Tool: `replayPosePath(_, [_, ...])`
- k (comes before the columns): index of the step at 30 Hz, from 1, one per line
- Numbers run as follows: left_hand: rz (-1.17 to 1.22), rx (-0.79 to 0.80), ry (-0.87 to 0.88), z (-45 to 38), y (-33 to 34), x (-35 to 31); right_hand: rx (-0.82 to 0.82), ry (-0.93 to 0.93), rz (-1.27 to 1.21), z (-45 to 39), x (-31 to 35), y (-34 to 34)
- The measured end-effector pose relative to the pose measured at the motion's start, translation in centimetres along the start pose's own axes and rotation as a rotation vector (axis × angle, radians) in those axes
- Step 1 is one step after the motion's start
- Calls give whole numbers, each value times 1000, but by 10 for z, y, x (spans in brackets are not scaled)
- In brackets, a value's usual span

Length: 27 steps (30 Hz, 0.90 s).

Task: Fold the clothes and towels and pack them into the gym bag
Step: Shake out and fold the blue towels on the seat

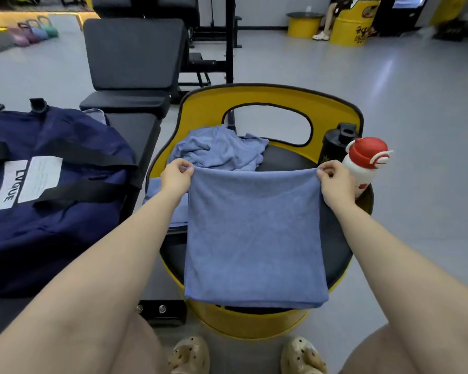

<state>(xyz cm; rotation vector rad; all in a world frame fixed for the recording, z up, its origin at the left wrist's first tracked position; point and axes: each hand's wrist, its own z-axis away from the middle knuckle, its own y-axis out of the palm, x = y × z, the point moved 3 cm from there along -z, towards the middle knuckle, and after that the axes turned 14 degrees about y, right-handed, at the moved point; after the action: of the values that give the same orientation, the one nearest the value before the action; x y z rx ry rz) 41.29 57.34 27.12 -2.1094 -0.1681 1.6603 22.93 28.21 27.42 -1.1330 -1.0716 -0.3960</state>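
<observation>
Folded blue towel (254, 236) on seat, crumpled cloth (219, 148) behind, navy bag (52, 201) left

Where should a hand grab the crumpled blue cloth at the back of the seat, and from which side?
Pinch the raised bunched ridge on top of the crumpled blue cloth, coming from above on the near side. The yellow chair back blocks the far side, and its loose folds offer no clean edge. Both hands now hold the folded towel.

my yellow barrel seat (200, 109): folded blue towel (254, 238), crumpled blue cloth (219, 148), black bottle (333, 144), white red-capped bottle (362, 168) | black bench (135, 125): navy gym bag (52, 211)
</observation>
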Motion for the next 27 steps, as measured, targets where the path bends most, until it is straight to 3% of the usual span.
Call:
replayPosePath(15, [207,-42,-10,69,-16,13,45,74,-222,54,-42,-23])
replayPosePath(27, [120,-4,-55,160,-29,43,72,127,-173,134,-91,-39])
